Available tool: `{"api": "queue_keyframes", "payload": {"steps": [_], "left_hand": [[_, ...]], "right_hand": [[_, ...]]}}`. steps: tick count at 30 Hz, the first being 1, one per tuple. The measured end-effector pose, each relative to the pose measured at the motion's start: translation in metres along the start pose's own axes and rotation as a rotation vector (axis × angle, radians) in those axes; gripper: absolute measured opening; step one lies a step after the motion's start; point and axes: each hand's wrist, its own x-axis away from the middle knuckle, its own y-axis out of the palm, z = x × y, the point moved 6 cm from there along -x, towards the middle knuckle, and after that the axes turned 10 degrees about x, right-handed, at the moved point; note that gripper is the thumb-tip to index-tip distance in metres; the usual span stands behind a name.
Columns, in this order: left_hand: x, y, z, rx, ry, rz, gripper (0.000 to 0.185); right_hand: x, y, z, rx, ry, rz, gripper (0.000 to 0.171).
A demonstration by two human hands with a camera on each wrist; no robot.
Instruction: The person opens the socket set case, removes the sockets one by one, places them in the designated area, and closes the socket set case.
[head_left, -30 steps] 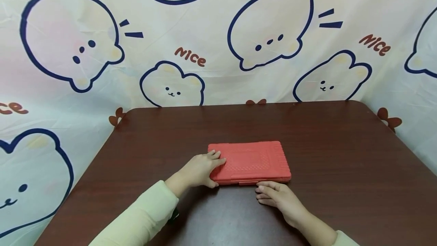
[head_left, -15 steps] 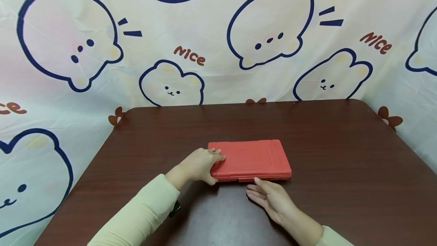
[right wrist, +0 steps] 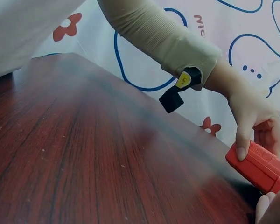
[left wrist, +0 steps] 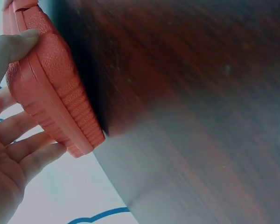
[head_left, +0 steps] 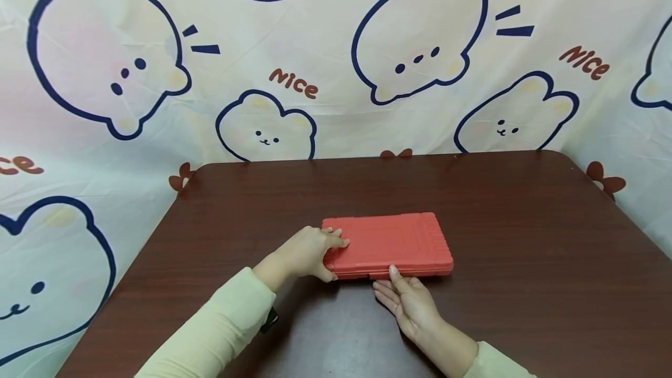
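Red plastic case lies mid-desk, bare wood all round. Left hand grips its 9 o'clock end; right hand (fingers straight) has slid up, fingertip touching the near edge.

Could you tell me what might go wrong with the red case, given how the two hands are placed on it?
The left hand grips only one end of the red case, so the case could pivot on the smooth table. The right hand touches the near edge with just its fingers, palm up; they may slip off or get pinched under the case.
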Motion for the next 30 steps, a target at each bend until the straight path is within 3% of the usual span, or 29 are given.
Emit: {"api": "queue_keyframes", "payload": {"steps": [5, 12, 18, 22, 26, 28, 30], "left_hand": [[-0.001, -0.001, 0.000, -0.003, 0.001, 0.002, 0.061], [-0.002, -0.001, -0.002, -0.002, -0.012, -0.017, 0.063], [-0.003, 0.000, 0.002, -0.006, -0.008, -0.033, 0.058], [-0.002, -0.001, 0.007, -0.022, 0.006, -0.039, 0.056], [-0.002, -0.002, 0.009, -0.032, 0.024, -0.043, 0.054], [-0.002, -0.003, 0.010, -0.033, 0.034, -0.034, 0.053], [-0.001, -0.005, 0.009, -0.027, 0.041, -0.030, 0.051]], "right_hand": [[0.000, -0.004, 0.001, 0.017, 0.026, 0.028, 0.037], [0.002, -0.006, 0.003, 0.006, 0.049, 0.001, 0.033], [0.009, -0.010, 0.003, 0.110, 0.090, -0.115, 0.030], [0.017, -0.013, -0.004, 0.275, 0.089, -0.290, 0.023], [0.024, -0.021, -0.022, 0.498, 0.021, -0.461, 0.038], [0.027, -0.026, -0.039, 0.689, -0.114, -0.492, 0.045], [0.028, -0.031, -0.061, 0.913, -0.329, -0.435, 0.040]]}}
